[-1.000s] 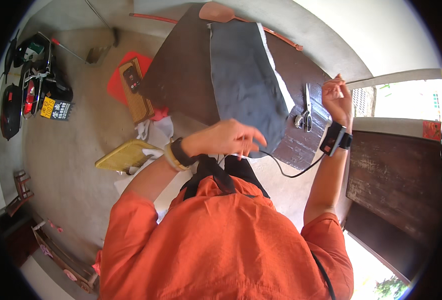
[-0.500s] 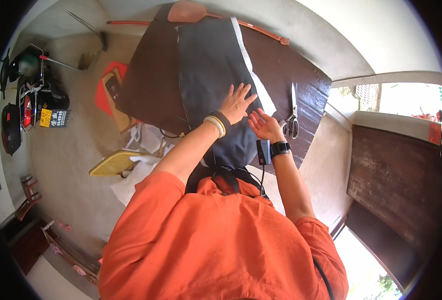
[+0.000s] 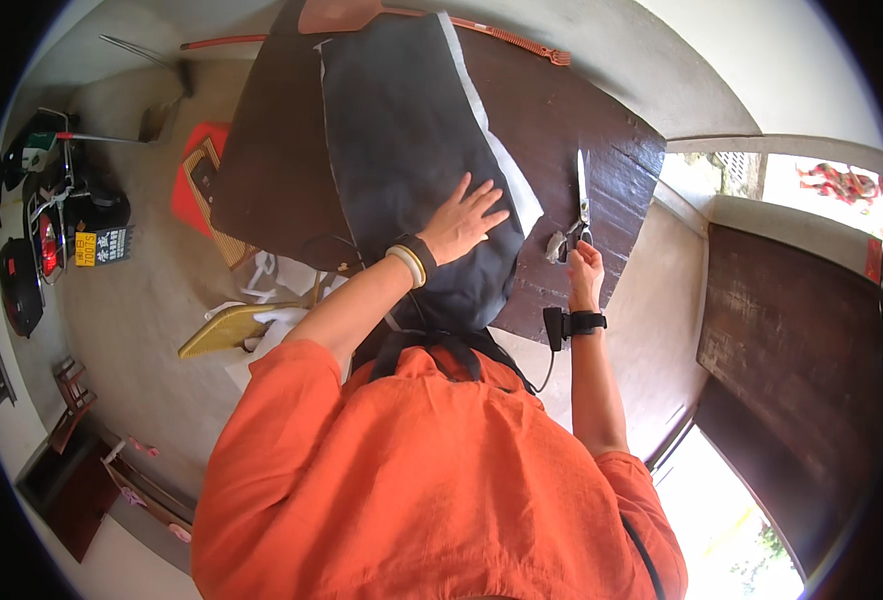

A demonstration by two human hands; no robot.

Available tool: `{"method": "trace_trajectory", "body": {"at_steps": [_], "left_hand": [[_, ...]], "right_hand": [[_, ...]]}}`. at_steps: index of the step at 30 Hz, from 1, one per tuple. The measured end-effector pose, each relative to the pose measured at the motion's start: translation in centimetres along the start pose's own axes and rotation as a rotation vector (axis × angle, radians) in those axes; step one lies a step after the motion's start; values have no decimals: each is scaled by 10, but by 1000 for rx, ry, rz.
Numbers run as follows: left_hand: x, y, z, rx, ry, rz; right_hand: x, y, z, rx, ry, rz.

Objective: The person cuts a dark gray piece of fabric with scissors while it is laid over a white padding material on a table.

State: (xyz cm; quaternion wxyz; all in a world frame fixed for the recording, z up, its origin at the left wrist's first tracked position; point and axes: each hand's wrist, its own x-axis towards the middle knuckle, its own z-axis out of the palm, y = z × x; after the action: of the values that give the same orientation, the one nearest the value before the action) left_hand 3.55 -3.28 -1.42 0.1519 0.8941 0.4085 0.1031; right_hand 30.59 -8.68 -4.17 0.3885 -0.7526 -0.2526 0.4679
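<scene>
A long piece of black cloth (image 3: 402,130) lies on the dark brown table (image 3: 272,170), its near end bunched close to my body. White material (image 3: 510,180) shows along its right edge. My left hand (image 3: 464,224) rests palm down on the cloth with its fingers spread. To the right of the cloth, large scissors (image 3: 584,190) lie with their blades pointing away from me. My right hand (image 3: 586,278) has its fingers closed on the handle. Part of the handle is hidden behind those fingers.
At the table's far edge lies a long reddish-orange plastic strip (image 3: 502,38). Left of the table stand a red stool (image 3: 184,190) with a woven mat and a yellow-rimmed basket (image 3: 224,330) with white scraps. A motorcycle (image 3: 52,220) is parked at far left.
My right hand has left its place beside my left hand, gone right and closed on the scissors' handle. My left hand still lies spread on the cloth.
</scene>
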Motion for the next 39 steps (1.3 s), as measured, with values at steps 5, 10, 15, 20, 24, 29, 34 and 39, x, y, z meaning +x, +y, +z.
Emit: {"method": "trace_trajectory", "body": {"at_steps": [5,10,15,20,24,29,34,39], "left_hand": [[12,7,-3,-212,18,-76],[29,9,-8,-161,11,-141],[36,4,22,-236,75,-77],[27,8,1,-161,257,-22],[4,-1,12,-164,25,-19],[3,3,1,-132,102,-85],[4,-6,11,-68,-25,-111],[2,-11,9,-105,-70,-50]], "right_hand": [[12,14,-9,-680,83,-275],[4,-6,-1,-966,205,-463],[1,-23,5,-1057,78,-418],[19,-16,-7,-1045,-33,-544],[15,-19,-22,-511,-331,-167],[-13,-4,-35,-311,-209,-139],[-47,-14,-49,-159,-454,125],[-62,-20,-63,-359,-729,96]]}}
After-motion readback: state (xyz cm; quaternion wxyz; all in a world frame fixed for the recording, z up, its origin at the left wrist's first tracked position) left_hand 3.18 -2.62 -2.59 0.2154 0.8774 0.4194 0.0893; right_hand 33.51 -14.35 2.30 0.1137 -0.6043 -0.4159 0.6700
